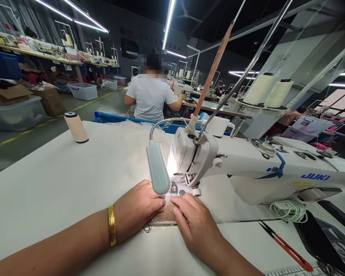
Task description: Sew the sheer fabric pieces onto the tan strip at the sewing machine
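Note:
My left hand [140,205], with a gold bracelet [112,225] at the wrist, rests in front of the sewing machine's needle area with thumb and fingers pressed together. My right hand [194,218] is close beside it, thumb and forefinger pinched near the presser foot [174,188]. A thin pale strip seems to lie between the fingertips, too small to make out. Beneath them shows a brownish, shiny plate [163,217] on the machine bed. A grey-green lamp [158,168] on a bent neck hangs over my left fingertips and hides part of them. The white sewing machine [235,165] reaches in from the right.
A beige thread cone [76,128] stands on the white table [103,165] at left. Red-handled thread snips [287,245], a pale green cord coil [289,211] and a ruler [293,270] lie at right. A person in white [151,96] sits ahead, facing away.

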A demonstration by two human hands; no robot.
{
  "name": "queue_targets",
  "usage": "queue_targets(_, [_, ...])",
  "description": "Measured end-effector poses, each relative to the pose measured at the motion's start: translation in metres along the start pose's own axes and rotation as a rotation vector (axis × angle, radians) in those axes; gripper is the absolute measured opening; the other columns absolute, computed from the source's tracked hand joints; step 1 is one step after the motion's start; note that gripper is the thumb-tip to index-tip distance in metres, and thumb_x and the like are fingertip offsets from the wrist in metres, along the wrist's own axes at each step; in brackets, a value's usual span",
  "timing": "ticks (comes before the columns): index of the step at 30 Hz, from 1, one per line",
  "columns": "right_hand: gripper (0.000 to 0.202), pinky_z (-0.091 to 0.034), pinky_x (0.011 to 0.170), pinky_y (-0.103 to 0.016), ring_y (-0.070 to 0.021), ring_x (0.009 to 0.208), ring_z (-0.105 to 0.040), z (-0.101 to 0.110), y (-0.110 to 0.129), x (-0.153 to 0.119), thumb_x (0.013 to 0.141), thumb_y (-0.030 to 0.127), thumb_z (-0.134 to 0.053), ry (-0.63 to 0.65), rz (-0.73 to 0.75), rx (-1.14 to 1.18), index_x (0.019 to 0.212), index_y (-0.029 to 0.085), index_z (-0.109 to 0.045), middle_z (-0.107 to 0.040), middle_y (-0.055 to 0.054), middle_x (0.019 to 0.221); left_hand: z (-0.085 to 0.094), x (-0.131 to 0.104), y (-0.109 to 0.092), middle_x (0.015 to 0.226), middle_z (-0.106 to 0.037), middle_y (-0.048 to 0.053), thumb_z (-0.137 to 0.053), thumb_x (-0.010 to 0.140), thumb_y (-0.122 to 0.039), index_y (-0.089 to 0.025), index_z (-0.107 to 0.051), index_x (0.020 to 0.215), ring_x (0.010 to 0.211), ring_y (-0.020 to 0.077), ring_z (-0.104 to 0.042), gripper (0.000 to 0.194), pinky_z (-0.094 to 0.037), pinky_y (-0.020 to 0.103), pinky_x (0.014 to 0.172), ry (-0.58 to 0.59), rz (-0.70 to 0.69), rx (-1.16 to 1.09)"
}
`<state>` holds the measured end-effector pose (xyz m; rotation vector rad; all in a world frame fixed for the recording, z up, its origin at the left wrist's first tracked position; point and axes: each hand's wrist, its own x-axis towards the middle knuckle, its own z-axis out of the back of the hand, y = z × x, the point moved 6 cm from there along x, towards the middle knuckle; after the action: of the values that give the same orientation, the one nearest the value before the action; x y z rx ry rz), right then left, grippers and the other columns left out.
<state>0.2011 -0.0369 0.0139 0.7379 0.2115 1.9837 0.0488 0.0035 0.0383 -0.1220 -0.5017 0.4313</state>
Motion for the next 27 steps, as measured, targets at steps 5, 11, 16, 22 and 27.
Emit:
queue_targets(5, [0.023, -0.051, 0.073, -0.036, -0.0240, 0.082, -0.061, 0.0016, 0.0017, -0.0020, 0.107, 0.015, -0.044, -0.003, 0.023, 0.030, 0.112, 0.024, -0.064, -0.067, -0.005, 0.093, 0.0024, 0.0008, -0.0017, 0.088, -0.074, 0.004, -0.047, 0.100, -0.006, -0.020, -0.068, 0.084, 0.079, 0.0198, -0.065, 0.030, -0.049, 0.032, 0.074, -0.004, -0.024, 0.002])
queue_targets(11, [0.024, -0.050, 0.072, -0.034, -0.0234, 0.082, -0.059, 0.0009, 0.0049, -0.0020, 0.105, 0.011, -0.046, -0.014, 0.070, 0.013, 0.113, 0.023, -0.066, -0.066, -0.005, 0.094, 0.0059, 0.0036, -0.0027, 0.084, -0.073, 0.003, -0.047, 0.095, -0.003, -0.019, -0.063, 0.076, 0.074, 0.0179, -0.063, 0.030, -0.047, 0.030, 0.068, -0.044, -0.025, -0.017])
queue_targets(16, [0.029, -0.048, 0.067, -0.032, -0.0229, 0.078, -0.056, -0.0016, 0.0073, -0.0029, 0.102, 0.008, -0.049, 0.001, 0.097, -0.046, 0.117, 0.022, -0.069, -0.061, -0.004, 0.085, 0.0022, 0.0020, -0.0004, 0.086, -0.073, 0.003, -0.048, 0.096, -0.003, -0.021, -0.067, 0.082, 0.076, 0.0181, -0.064, 0.029, -0.048, 0.030, 0.070, -0.035, -0.016, -0.013])
queue_targets(22, [0.031, -0.048, 0.066, -0.032, -0.0230, 0.077, -0.056, -0.0008, 0.0066, -0.0029, 0.102, 0.007, -0.048, -0.010, 0.109, -0.050, 0.119, 0.020, -0.070, -0.062, -0.005, 0.086, -0.0001, -0.0003, 0.0010, 0.089, -0.073, 0.003, -0.052, 0.095, -0.004, -0.021, -0.070, 0.088, 0.078, 0.0186, -0.065, 0.026, -0.050, 0.030, 0.071, -0.030, -0.028, -0.010])
queue_targets(27, [0.029, -0.049, 0.067, -0.034, -0.0237, 0.077, -0.057, -0.0035, 0.0052, 0.0003, 0.103, 0.010, -0.047, -0.006, 0.092, -0.074, 0.118, 0.021, -0.070, -0.063, -0.005, 0.087, -0.0008, 0.0017, 0.0043, 0.091, -0.074, 0.003, -0.051, 0.096, -0.005, -0.021, -0.071, 0.089, 0.082, 0.0196, -0.067, 0.027, -0.052, 0.031, 0.074, -0.026, 0.017, 0.010])
